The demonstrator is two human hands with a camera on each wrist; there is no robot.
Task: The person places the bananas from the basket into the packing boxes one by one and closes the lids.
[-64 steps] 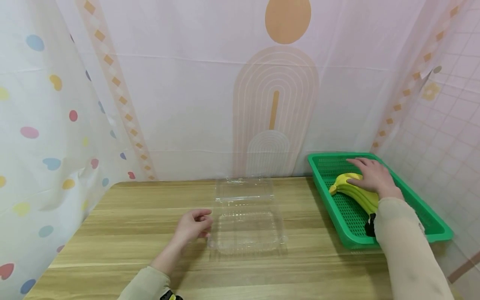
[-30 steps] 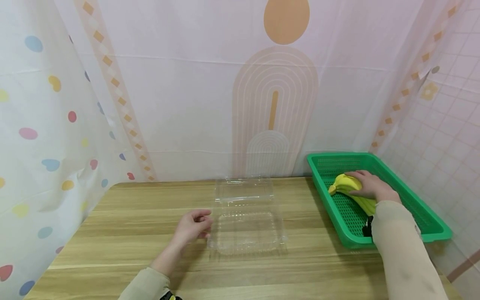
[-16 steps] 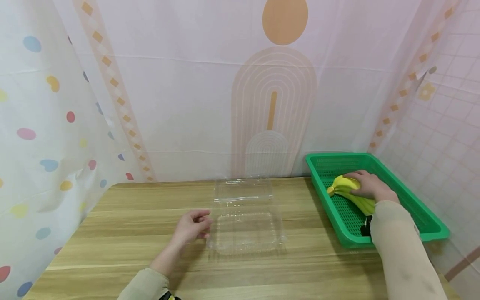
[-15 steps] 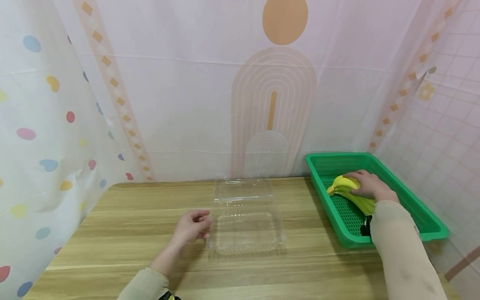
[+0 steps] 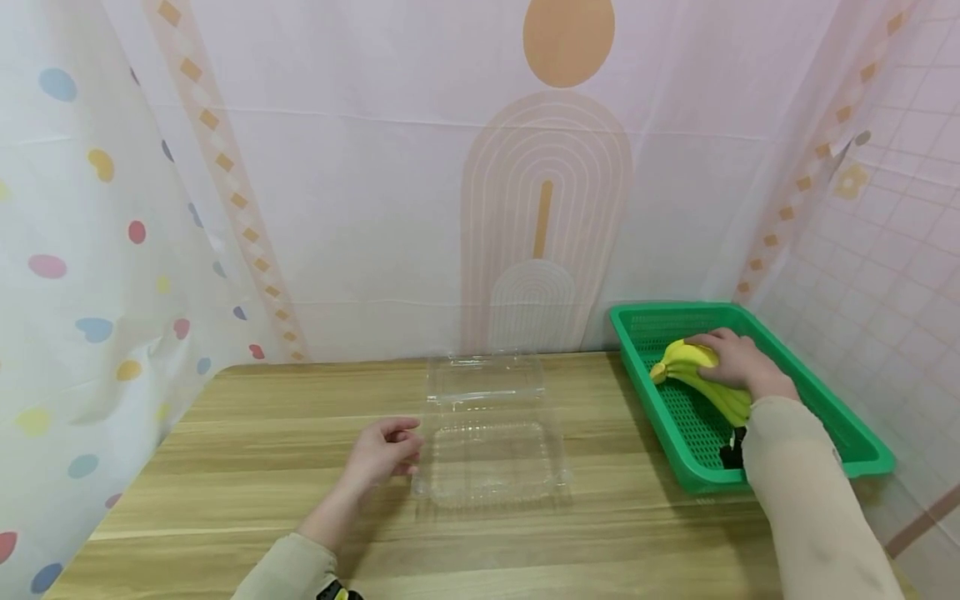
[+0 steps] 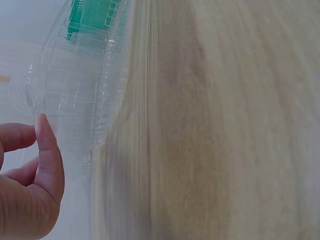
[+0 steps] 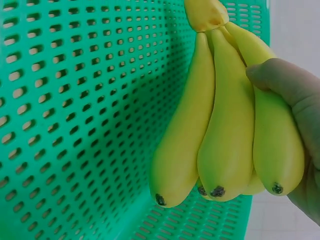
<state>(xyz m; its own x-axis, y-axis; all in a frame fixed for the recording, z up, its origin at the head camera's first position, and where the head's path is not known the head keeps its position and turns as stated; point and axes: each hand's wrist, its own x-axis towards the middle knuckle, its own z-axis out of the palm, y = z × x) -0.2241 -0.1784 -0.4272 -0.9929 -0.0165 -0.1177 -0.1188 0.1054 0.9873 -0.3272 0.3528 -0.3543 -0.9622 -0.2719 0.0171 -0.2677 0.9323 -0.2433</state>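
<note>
My right hand point(image 5: 742, 362) grips a bunch of bananas point(image 5: 716, 396) inside the green basket point(image 5: 663, 425). In the right wrist view the thumb lies across the nearest banana of the bunch point(image 7: 225, 125), with the stem end at the top; the other fingers are largely hidden behind the fruit. A clear plastic clamshell box point(image 5: 491, 467) lies with its lid folded back on the table. My left hand point(image 5: 382, 454) is at its left edge. In the left wrist view, thumb and finger of the left hand point(image 6: 35, 175) pinch the rim of the clear box point(image 6: 75, 90).
The wooden table point(image 5: 300, 442) carries the box in the middle and the basket at the right. Printed curtains point(image 5: 375, 208) hang close behind it and along both sides. The basket's raised rim point(image 5: 825, 412) surrounds the right hand.
The right hand has come down over the bananas and closed round them. Since half a second ago the bunch has shifted slightly upward in the hand's grip. The left hand stays at the box.
</note>
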